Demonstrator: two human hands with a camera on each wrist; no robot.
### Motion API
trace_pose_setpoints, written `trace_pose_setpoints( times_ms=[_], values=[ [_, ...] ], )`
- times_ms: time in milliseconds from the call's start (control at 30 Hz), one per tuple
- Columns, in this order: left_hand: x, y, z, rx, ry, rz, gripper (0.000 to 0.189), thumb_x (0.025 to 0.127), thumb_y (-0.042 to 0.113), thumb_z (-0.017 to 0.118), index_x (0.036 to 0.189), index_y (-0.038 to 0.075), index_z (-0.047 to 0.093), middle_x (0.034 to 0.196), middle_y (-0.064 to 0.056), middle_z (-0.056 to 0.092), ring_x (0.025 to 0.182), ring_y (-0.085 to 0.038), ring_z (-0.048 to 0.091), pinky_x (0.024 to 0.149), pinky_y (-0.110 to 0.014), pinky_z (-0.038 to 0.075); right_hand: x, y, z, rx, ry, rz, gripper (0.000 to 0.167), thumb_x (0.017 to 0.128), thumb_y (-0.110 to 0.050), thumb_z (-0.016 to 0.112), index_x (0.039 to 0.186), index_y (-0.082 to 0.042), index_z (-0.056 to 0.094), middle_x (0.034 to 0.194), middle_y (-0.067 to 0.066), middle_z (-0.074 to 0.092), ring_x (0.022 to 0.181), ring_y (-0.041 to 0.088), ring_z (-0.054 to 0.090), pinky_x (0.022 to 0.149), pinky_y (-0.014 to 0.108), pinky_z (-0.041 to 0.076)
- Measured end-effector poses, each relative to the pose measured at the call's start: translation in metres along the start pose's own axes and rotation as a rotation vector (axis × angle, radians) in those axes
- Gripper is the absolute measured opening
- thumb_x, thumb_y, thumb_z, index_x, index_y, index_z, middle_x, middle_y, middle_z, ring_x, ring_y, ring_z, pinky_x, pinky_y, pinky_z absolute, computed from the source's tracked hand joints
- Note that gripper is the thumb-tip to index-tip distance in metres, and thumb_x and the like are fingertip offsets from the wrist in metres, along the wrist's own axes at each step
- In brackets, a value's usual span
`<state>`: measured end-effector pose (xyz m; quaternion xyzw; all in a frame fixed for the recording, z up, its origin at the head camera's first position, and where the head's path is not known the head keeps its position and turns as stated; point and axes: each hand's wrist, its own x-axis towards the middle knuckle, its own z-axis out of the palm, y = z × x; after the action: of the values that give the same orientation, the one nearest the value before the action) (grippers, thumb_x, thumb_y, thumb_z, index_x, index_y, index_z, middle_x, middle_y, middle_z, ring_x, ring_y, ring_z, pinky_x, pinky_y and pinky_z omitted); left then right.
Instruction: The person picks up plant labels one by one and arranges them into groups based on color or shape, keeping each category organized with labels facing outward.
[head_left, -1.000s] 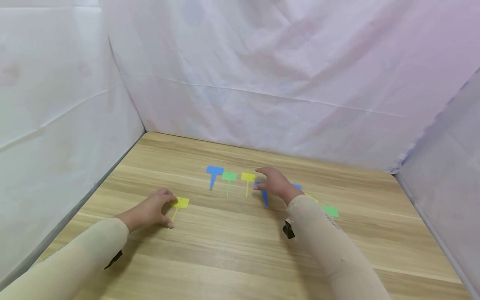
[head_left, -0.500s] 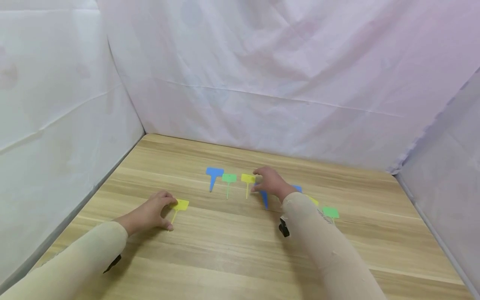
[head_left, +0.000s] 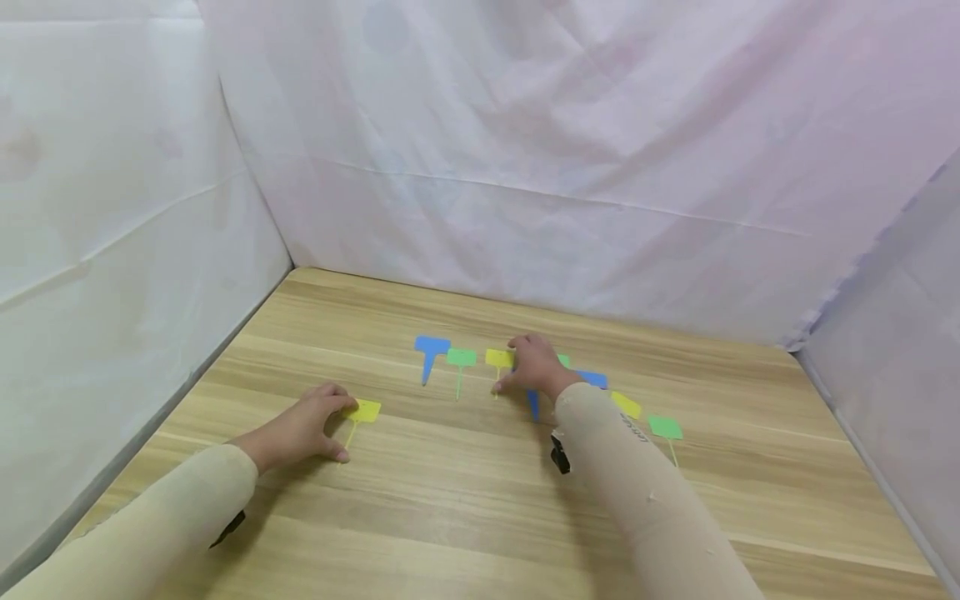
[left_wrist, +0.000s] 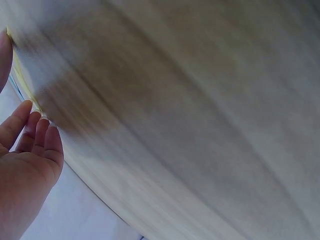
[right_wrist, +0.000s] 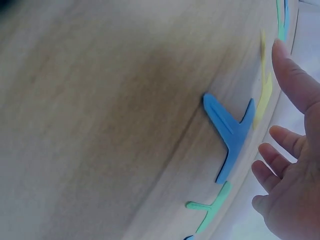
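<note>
My left hand (head_left: 300, 429) rests on a yellow T-shaped plant label (head_left: 367, 410) at the table's left. Its fingertips touch the label's head, while the thumb lies by the lower end of the stem. In the left wrist view, a thin yellow edge (left_wrist: 24, 77) runs between thumb and fingers. At the middle, my right hand (head_left: 536, 365) reaches over another yellow plant label (head_left: 498, 357), its thumb by the stem and fingers near the head. Under that hand lies a blue plant label (right_wrist: 231, 131), its head partly hidden in the head view.
Left of the right hand lie a green label (head_left: 461, 357) and a blue label (head_left: 431, 346). To its right, a partly hidden green label (head_left: 564, 361), a blue label (head_left: 592, 379), a yellow label (head_left: 625, 404) and a green label (head_left: 666, 427) follow in a curve. Cloth walls (head_left: 525, 208) border the wooden table (head_left: 450, 508).
My right hand has moved left from above the blue label to the yellow label beside it, uncovering more labels on the right. The left hand has stayed in place.
</note>
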<state>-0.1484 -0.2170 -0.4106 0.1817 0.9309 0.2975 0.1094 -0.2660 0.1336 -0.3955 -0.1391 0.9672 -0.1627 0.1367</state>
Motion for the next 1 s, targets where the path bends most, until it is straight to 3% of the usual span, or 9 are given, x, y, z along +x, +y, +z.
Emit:
trace_pose_setpoints(
  times_ms=[433, 1000],
  values=[
    [-0.0005, 0.0014, 0.0021, -0.010, -0.004, -0.004, 0.072, 0.065, 0.020, 0.088, 0.123, -0.008, 0.056, 0.117, -0.012, 0.051, 0.111, -0.032, 0.047, 0.100, -0.054, 0.039, -0.0014, 0.0019, 0.0054, 0.025, 0.001, -0.001, 0.087, 0.076, -0.041, 0.082, 0.141, 0.002, 0.042, 0.143, 0.021, 0.040, 0.134, 0.037, 0.032, 0.111, 0.046, 0.029],
    [-0.0038, 0.0048, 0.0004, -0.008, -0.008, 0.005, 0.072, 0.065, 0.020, 0.088, 0.123, -0.008, 0.057, 0.118, -0.013, 0.051, 0.112, -0.033, 0.046, 0.099, -0.054, 0.039, 0.0005, -0.0017, 0.0032, -0.020, -0.017, 0.044, 0.084, 0.071, -0.044, 0.084, 0.133, 0.000, 0.048, 0.136, 0.018, 0.043, 0.123, 0.033, 0.039, 0.107, 0.043, 0.033]
  ],
)
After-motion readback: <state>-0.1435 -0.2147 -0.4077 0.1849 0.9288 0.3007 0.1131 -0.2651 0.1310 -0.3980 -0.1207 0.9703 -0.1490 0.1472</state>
